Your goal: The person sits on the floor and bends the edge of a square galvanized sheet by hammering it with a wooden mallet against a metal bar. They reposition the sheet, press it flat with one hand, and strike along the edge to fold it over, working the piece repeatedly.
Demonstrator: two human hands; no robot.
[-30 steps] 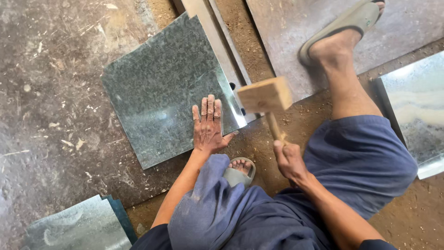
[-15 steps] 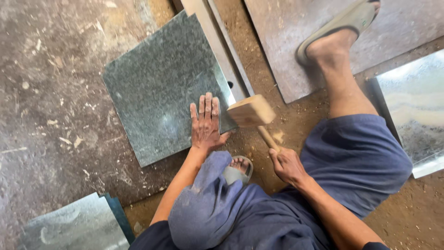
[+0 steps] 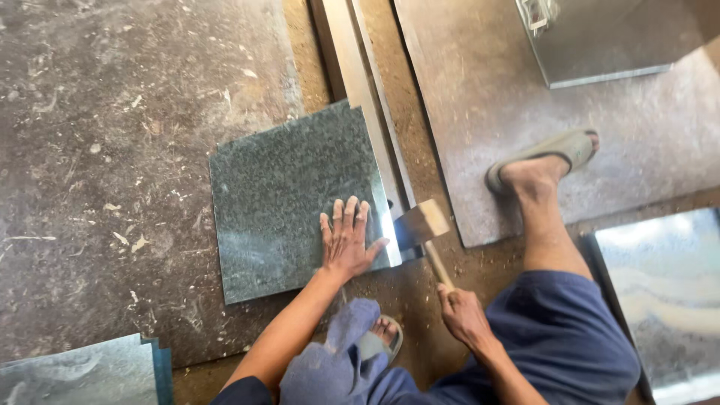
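We see a square sheet of dull grey metal (image 3: 289, 199) lying flat on the dark floor, turned slightly askew, its right edge bent and catching the light. Just to the right of that edge we find a wooden mallet (image 3: 424, 232), its blocky head touching the bent rim, handle slanting nearward

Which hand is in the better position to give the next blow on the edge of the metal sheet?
The right hand: it grips the mallet, whose head sits at the sheet's right edge. The left hand lies flat on the sheet, holding it down.
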